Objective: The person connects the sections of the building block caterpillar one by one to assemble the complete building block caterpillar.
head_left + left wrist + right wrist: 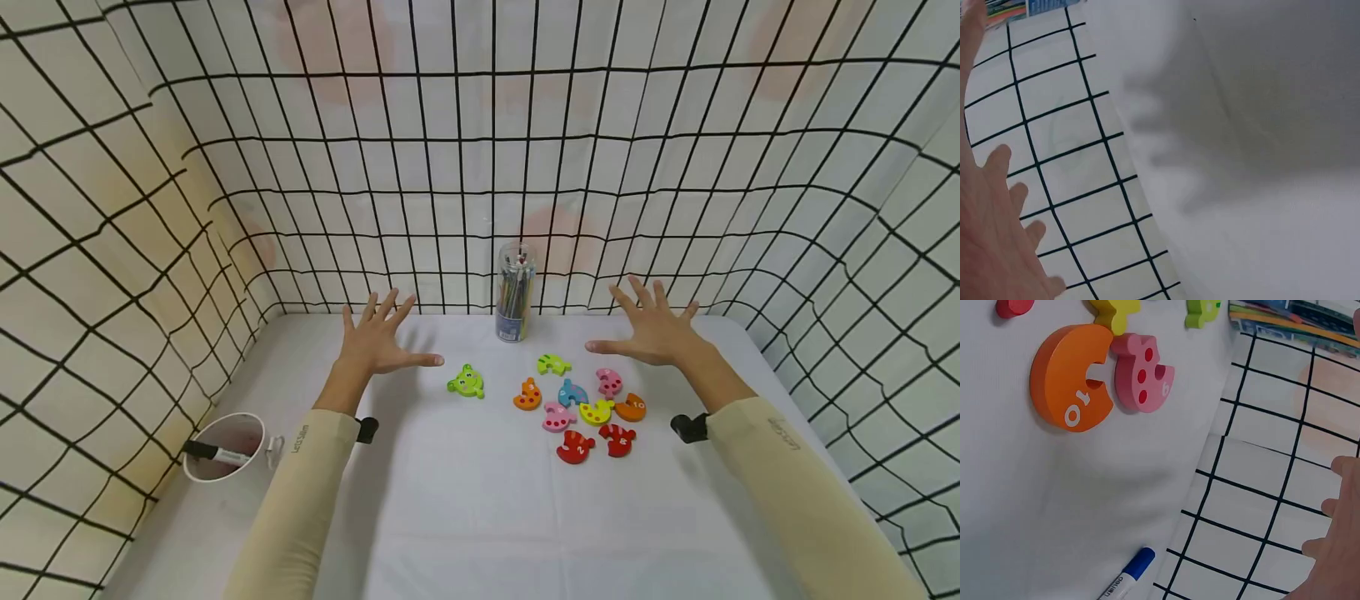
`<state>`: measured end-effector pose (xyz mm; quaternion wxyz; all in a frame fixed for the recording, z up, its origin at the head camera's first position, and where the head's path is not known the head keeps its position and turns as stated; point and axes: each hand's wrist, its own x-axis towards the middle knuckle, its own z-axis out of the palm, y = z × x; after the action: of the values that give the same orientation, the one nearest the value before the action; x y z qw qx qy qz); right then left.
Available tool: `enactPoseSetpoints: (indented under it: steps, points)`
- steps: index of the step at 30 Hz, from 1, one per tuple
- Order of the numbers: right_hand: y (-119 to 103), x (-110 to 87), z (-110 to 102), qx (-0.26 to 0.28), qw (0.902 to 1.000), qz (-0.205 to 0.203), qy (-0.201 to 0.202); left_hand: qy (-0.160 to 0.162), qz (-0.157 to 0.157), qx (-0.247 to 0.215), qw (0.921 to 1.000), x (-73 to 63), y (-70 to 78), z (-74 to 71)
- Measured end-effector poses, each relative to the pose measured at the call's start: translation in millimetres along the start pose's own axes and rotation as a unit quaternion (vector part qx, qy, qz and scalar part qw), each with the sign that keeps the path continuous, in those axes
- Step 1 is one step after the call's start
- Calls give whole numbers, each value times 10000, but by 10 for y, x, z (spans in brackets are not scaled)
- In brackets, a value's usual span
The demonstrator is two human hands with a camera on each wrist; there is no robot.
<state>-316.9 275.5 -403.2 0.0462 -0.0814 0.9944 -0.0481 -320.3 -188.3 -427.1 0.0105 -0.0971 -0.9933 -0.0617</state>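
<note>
Both hands hover over the white table with fingers spread, holding nothing. My left hand (377,343) is at the far left, its thumb pointing toward a green frog-like head piece (467,382). My right hand (658,335) is spread at the far right, behind the group of coloured pieces. Nearest to it are a pink piece with red dots (1142,375) and an orange piece marked 10 (1072,381). Around these lie a yellow piece (597,412), a blue piece (572,393), a light green striped piece (553,364), a second orange piece (528,395) and red striped pieces (575,447).
A clear jar of pencils (514,292) stands at the back middle. On the left is a white cup (255,479) with a black-capped marker (217,453) across it. A blue-capped marker (1127,575) lies near the right hand. Black-grid white walls (450,167) enclose the back and sides.
</note>
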Motion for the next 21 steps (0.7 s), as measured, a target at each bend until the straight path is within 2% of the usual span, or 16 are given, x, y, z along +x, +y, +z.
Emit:
enactPoseSetpoints:
  steps: [5,10,15,21]
  points:
    - [-5,-82,18,25,9993,-174,321,37,188,-202,9996,-64,-17,59]
    - [9,-228,100,151,9975,-392,560,158,435,-427,9980,-191,27,168]
    - [-46,-418,253,655,9956,-479,471,398,810,-780,9929,-316,112,276]
    - [-237,-579,463,1302,9899,-487,287,499,1131,-1318,9835,-357,216,440]
